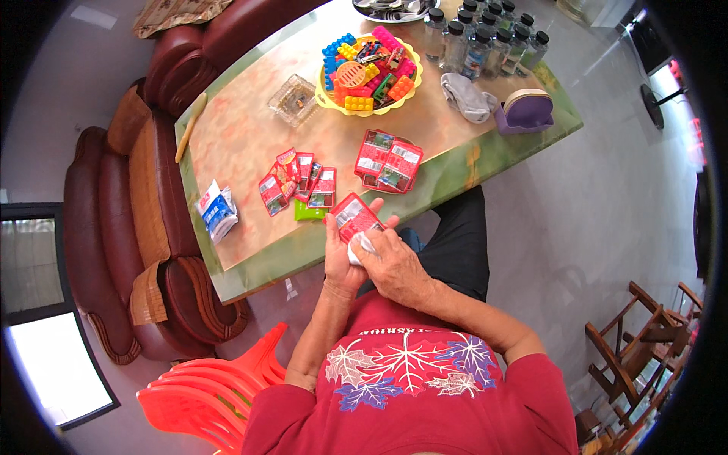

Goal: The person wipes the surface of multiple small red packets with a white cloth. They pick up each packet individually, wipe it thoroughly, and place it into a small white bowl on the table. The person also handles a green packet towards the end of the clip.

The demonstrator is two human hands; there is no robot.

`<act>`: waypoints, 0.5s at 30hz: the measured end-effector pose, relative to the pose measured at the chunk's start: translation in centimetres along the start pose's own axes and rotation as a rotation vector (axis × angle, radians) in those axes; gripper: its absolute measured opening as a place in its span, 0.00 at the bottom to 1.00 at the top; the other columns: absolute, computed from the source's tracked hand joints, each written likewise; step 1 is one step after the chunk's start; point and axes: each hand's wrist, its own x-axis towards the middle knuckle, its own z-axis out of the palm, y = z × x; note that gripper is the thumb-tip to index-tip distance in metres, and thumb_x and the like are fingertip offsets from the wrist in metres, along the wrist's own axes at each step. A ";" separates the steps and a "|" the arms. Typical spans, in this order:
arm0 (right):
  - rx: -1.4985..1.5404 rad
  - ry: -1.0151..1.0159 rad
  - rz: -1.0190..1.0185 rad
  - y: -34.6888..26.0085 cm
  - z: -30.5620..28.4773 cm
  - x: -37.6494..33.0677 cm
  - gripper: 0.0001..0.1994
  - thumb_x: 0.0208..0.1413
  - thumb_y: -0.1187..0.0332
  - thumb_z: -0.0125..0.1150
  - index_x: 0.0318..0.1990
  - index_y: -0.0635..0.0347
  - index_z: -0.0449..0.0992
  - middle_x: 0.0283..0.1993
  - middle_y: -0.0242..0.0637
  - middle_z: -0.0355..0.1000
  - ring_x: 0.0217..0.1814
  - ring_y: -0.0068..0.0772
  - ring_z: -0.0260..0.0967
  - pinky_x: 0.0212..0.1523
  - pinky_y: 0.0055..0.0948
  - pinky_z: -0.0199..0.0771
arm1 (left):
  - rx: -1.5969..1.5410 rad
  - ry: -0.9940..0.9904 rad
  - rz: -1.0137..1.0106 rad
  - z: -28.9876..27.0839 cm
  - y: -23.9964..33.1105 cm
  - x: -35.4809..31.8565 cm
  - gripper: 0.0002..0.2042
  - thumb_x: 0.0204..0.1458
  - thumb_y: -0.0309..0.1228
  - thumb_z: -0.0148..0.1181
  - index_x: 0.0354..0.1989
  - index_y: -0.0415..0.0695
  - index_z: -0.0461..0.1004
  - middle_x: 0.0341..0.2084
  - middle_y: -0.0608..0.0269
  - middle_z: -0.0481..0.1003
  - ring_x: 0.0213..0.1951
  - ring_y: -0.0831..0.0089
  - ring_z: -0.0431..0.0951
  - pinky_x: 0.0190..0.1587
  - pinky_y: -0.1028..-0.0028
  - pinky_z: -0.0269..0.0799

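Note:
Just past the table's near edge, my left hand (343,264) is closed around a flat red packet (355,215) with a pale printed panel. My right hand (400,267) pinches a crumpled white wipe (359,246) against the packet's lower end. Beyond my hands, a stack of similar red packets (389,161) lies on the table. More red packets (286,180) are fanned out to the left, with a bright green packet (310,212) partly under them.
A yellow basket (369,112) of toy blocks stands on the table (243,144), beside a glass ashtray (294,100). Farther right are several dark-capped bottles (485,45), a grey cloth (469,98) and a purple holder (525,115). A blue-white pack (218,212) lies left.

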 end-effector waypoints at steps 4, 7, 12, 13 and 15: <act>-0.124 0.140 0.099 1.3 0.2 3.0 0.19 0.44 0.73 0.55 0.47 0.62 0.69 0.46 0.47 0.62 0.44 0.48 0.62 0.43 0.39 0.70 | 0.014 0.262 0.023 0.5 -1.3 0.0 0.33 0.57 0.60 0.31 0.64 0.49 0.54 0.61 0.59 0.59 0.60 0.51 0.60 0.62 0.51 0.53; -0.115 0.235 0.165 2.1 0.7 4.4 0.17 0.44 0.72 0.55 0.46 0.61 0.70 0.47 0.47 0.62 0.44 0.50 0.62 0.42 0.41 0.70 | 0.122 0.292 0.067 2.5 -1.6 -0.2 0.35 0.56 0.62 0.30 0.64 0.49 0.53 0.61 0.56 0.59 0.62 0.56 0.58 0.64 0.55 0.50; -0.038 0.113 0.024 0.9 0.8 3.7 0.17 0.45 0.72 0.55 0.47 0.62 0.70 0.48 0.49 0.62 0.45 0.51 0.62 0.44 0.41 0.69 | 0.073 0.207 0.057 1.5 -0.9 -0.3 0.40 0.52 0.67 0.27 0.64 0.48 0.54 0.59 0.46 0.59 0.59 0.47 0.61 0.61 0.50 0.55; -0.016 0.110 -0.019 0.9 1.0 3.2 0.18 0.46 0.72 0.55 0.47 0.62 0.70 0.48 0.49 0.62 0.45 0.51 0.62 0.44 0.41 0.69 | 0.088 0.177 0.047 1.2 -0.6 -0.5 0.41 0.52 0.68 0.26 0.63 0.47 0.55 0.59 0.45 0.59 0.58 0.45 0.62 0.59 0.49 0.57; 0.081 0.081 -0.062 0.9 1.5 2.1 0.19 0.47 0.73 0.55 0.49 0.62 0.70 0.47 0.51 0.62 0.46 0.52 0.62 0.45 0.42 0.68 | 0.101 0.161 0.065 0.4 -0.1 -0.6 0.40 0.52 0.68 0.26 0.62 0.47 0.57 0.56 0.43 0.63 0.54 0.40 0.66 0.55 0.46 0.62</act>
